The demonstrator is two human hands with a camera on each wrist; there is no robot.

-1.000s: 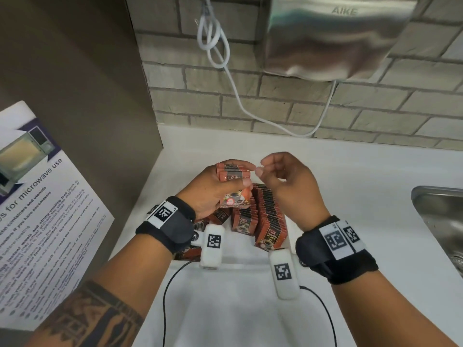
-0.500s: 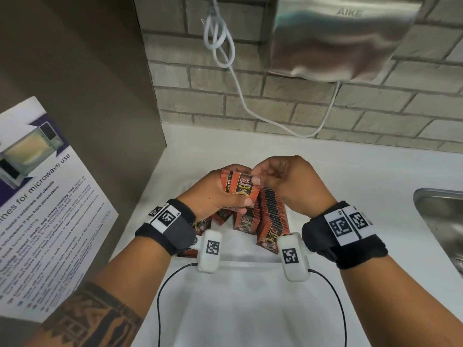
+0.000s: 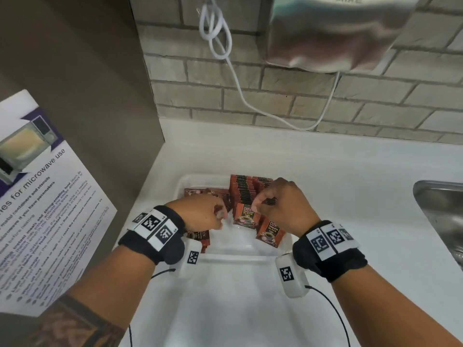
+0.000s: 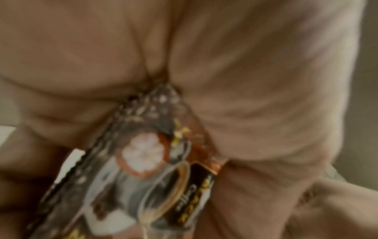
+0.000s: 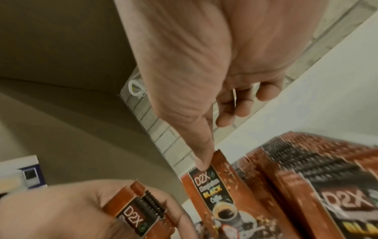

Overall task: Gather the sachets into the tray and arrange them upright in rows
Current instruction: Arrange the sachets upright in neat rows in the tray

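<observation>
A white tray (image 3: pixel 235 257) on the counter holds brown D2X coffee sachets standing in two rows (image 3: pixel 241 189) at its right side. Some loose sachets (image 3: pixel 198 192) lie flat at its left. My left hand (image 3: pixel 215 214) is low in the tray and grips a small stack of sachets (image 5: pixel 139 213), also seen close up as a sachet (image 4: pixel 155 161) against the palm. My right hand (image 3: pixel 260 201) pinches the top edge of an upright sachet (image 3: pixel 245 216) at the front of the left row, thumb on its face (image 5: pixel 220 194). Another sachet (image 3: pixel 270 232) fronts the right row.
A brown panel with a microwave notice (image 3: pixel 37 196) stands at the left. A brick wall, a hand dryer (image 3: pixel 338 33) and its white cable (image 3: pixel 240 83) are behind. A steel sink (image 3: pixel 441 216) is at the right. White counter (image 3: pixel 350 184) lies around the tray.
Both hands came down from above the tray into it. My right hand took one sachet from the left hand's stack and stood it at the front of the left row.
</observation>
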